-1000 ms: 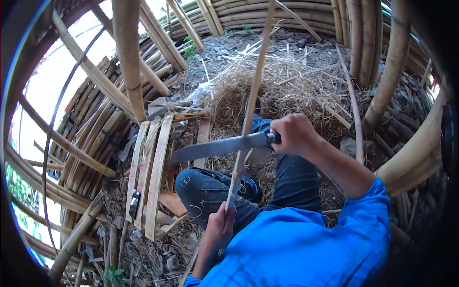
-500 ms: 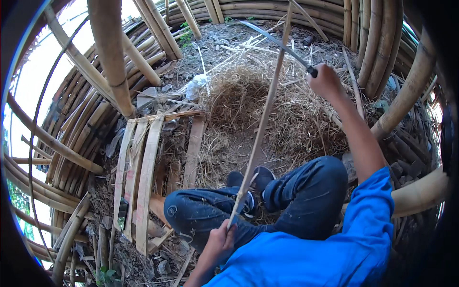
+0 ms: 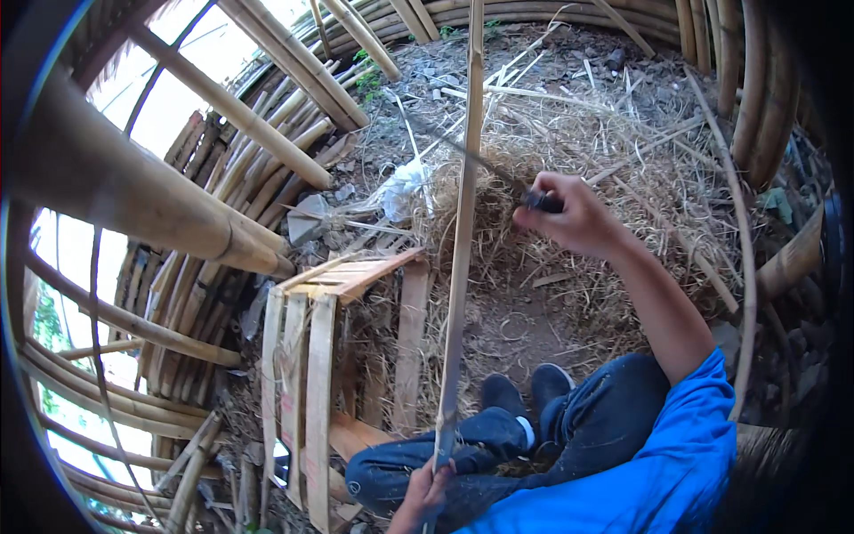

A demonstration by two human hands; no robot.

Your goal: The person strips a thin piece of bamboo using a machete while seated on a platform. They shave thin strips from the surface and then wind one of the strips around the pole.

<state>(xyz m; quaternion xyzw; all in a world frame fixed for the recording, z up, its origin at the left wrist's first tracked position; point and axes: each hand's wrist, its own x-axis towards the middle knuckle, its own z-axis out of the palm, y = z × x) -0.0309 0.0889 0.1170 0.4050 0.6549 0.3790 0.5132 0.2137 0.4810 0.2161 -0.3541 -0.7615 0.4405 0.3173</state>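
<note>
Risk: right hand (image 3: 578, 214) grips the long dark machete (image 3: 463, 153) at twelve o'clock of the thin bamboo strip (image 3: 461, 249); a glancing chop could reach the left hand (image 3: 427, 489) clasping its base.

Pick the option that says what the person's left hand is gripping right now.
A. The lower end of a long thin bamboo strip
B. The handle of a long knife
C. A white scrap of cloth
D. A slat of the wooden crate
A: the left hand closes around the bottom of the bamboo strip, which rises upright between the knees, while the right hand holds the long knife.
</note>
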